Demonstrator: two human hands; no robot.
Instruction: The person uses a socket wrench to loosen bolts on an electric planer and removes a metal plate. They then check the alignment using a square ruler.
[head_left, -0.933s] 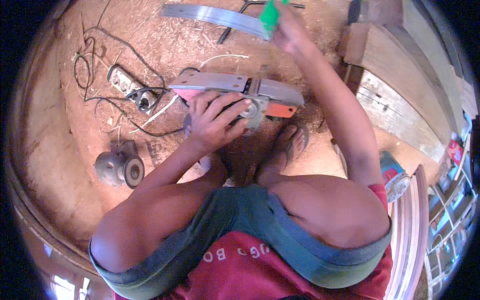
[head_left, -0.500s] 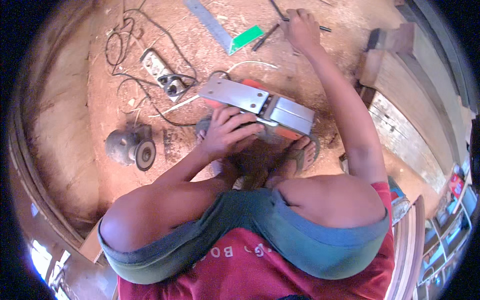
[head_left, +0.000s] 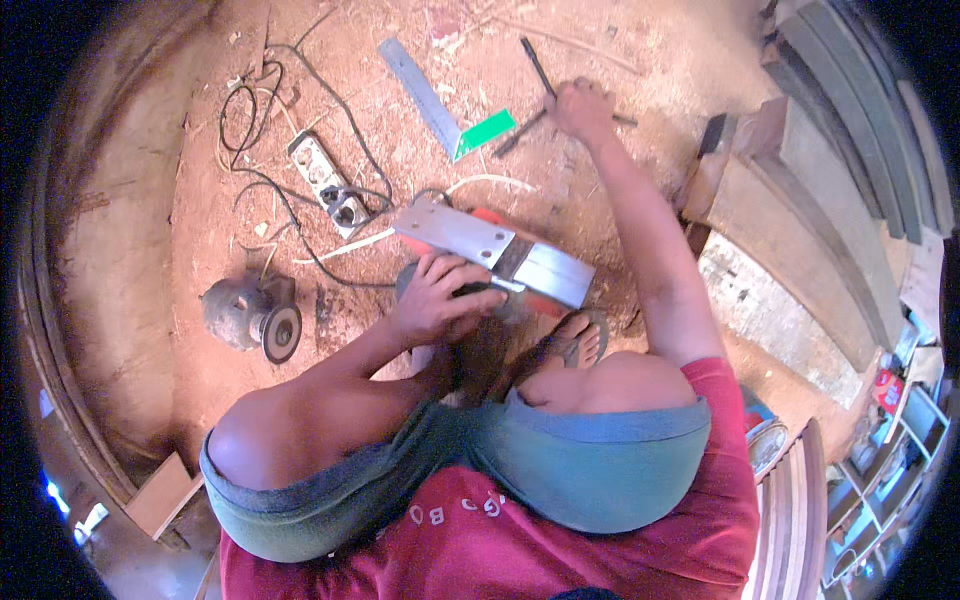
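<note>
A: Biggest first. What are you sitting over?
B: Reddish-brown floor (head_left: 690, 60), wood shavings lying across it. Thick timber beams (head_left: 790, 240) are lying on your right, well apart from your left hand (head_left: 440, 300).

A: Tool at your feet?
B: Electric planer (head_left: 485, 240). It's sitting base plate up, slightly tilted, in front of your shins. Your left hand is gripping its near side, fingers curling partway around the edge; your thumb isn't showing clearly.

A: Left of that?
B: Bench grinder (head_left: 240, 310) is standing on the floor beyond your left knee, wheel facing right.

A: Farther out?
B: Try square (head_left: 423, 94), steel blade and green stock, is lying flat ahead of the planer.

A: Right side?
B: Your right hand (head_left: 583, 108) is touching a black three-armed wrench (head_left: 540, 72) near its hub. Fingers are bending down over it. Can't tell how far they're closing; the back of your hand is covering the contact. One wrench arm is pointing toward the square.

A: Small stuff?
B: Power strip (head_left: 322, 180) is lying left of the planer, cables looping beside it. Black plug (head_left: 346, 208) is sitting in its near end.
</note>
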